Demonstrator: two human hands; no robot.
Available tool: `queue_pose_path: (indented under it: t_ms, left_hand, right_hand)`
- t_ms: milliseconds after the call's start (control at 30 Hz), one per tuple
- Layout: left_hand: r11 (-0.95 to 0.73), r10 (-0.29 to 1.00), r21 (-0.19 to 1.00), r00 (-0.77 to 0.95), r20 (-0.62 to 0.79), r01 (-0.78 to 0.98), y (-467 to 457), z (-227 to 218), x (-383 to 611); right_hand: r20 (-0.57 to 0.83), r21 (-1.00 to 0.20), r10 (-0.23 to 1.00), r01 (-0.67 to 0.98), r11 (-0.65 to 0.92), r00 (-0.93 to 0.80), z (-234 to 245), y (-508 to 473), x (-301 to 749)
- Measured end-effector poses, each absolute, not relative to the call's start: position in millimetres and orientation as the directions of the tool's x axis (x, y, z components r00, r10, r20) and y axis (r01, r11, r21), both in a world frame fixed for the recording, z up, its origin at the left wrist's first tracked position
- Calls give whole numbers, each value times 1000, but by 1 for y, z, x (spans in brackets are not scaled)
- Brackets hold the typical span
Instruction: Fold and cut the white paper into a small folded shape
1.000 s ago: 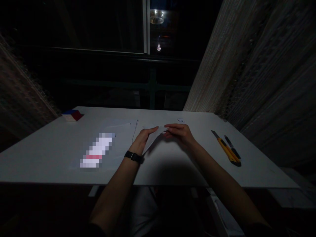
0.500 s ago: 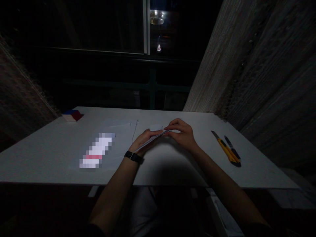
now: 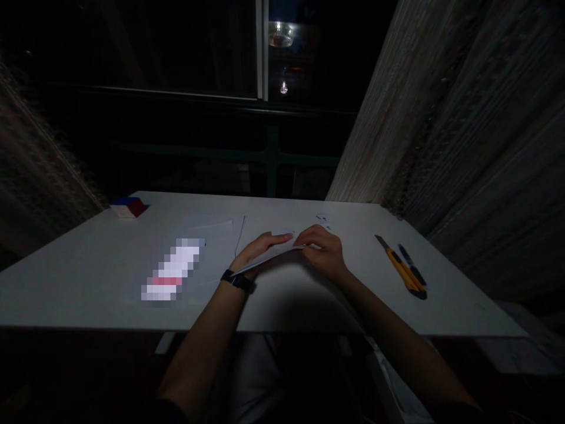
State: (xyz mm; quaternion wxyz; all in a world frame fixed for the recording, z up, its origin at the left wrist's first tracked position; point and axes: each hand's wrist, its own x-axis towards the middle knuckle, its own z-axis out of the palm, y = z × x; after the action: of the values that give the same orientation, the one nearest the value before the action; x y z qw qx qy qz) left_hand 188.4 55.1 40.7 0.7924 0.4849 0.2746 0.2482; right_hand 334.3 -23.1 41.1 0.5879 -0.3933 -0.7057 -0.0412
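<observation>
A folded sheet of white paper (image 3: 274, 255) is held just above the white table (image 3: 97, 259), in the middle of the dim scene. My left hand (image 3: 258, 250), with a dark watch on its wrist, lies along the sheet's left side with the fingers pressed onto it. My right hand (image 3: 321, 249) pinches the sheet's right end with curled fingers. The two hands nearly touch over the paper.
A stack of white sheets (image 3: 216, 235) lies left of my hands, with a blurred-out item (image 3: 173, 268) on it. A yellow utility knife (image 3: 401, 266) and a dark pen (image 3: 412, 265) lie at the right. A red and blue block (image 3: 128, 206) sits at the far left corner. Curtains hang on both sides.
The paper was opened in a raised fold a second ago; it has since been pressed flatter, and both hands have drawn closer together over it.
</observation>
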Motion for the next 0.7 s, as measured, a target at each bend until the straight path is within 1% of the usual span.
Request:
queue_pose_path:
  t_ms: [100, 200, 233, 267, 300, 333, 367, 400, 433, 467, 500, 533, 567, 600, 633, 667, 700]
  left_hand:
    - [506, 662, 834, 718, -212, -220, 54, 44, 191]
    - [601, 669, 728, 706, -232, -330, 62, 42, 194]
    - [617, 688, 697, 680, -253, -365, 66, 39, 194]
    - [591, 755, 679, 596, -274, -436, 71, 37, 193]
    - [523, 831, 684, 482, -278, -508, 76, 34, 192]
    - [432, 885, 712, 411, -218, -554, 79, 32, 191]
    - [292, 943, 768, 307, -131, -570, 82, 30, 189]
    - [78, 990, 834, 144, 2, -546, 82, 30, 187]
    - [-171, 983, 878, -16, 183, -446, 81, 30, 184]
    - [-417, 909, 867, -136, 395, -274, 78, 31, 183]
    - [-608, 791, 790, -136, 596, -78, 73, 32, 182]
    - [-744, 661, 664, -57, 748, 78, 67, 33, 182]
    - [-827, 546, 526, 58, 836, 198, 61, 35, 184]
    - [-865, 466, 407, 169, 869, 293, 54, 36, 186]
    - [-875, 423, 310, 276, 863, 371, 49, 36, 189]
    - [-871, 397, 235, 336, 854, 430, 44, 36, 192]
    - [-862, 388, 186, 378, 841, 473, 42, 36, 195]
  right_hand:
    - [862, -371, 504, 614, 697, -51, 41, -25, 335]
    - [871, -366, 491, 630, 685, -27, 42, -25, 337]
    - [874, -375, 487, 638, 673, 0, 43, -25, 339]
    - [875, -389, 482, 648, 655, 39, 43, -23, 341]
    - [874, -409, 479, 660, 630, 85, 42, -21, 345]
    - [869, -433, 477, 672, 601, 134, 41, -19, 349]
    - [861, -459, 472, 684, 567, 187, 39, -15, 353]
    - [850, -486, 474, 692, 534, 230, 36, -12, 357]
    - [837, -511, 479, 694, 507, 266, 32, -8, 360]
    - [825, -532, 485, 691, 490, 291, 28, -4, 363]
    - [814, -547, 497, 685, 481, 301, 24, -1, 365]
    - [811, -554, 496, 679, 481, 310, 20, 2, 366]
    - [807, -565, 490, 674, 477, 330, 17, 4, 366]
    - [801, -576, 489, 666, 475, 345, 14, 5, 365]
    - [797, -586, 484, 659, 472, 361, 13, 6, 363]
    - [796, -588, 480, 657, 471, 368, 12, 6, 361]
    - [799, -584, 478, 661, 471, 365, 13, 5, 359]
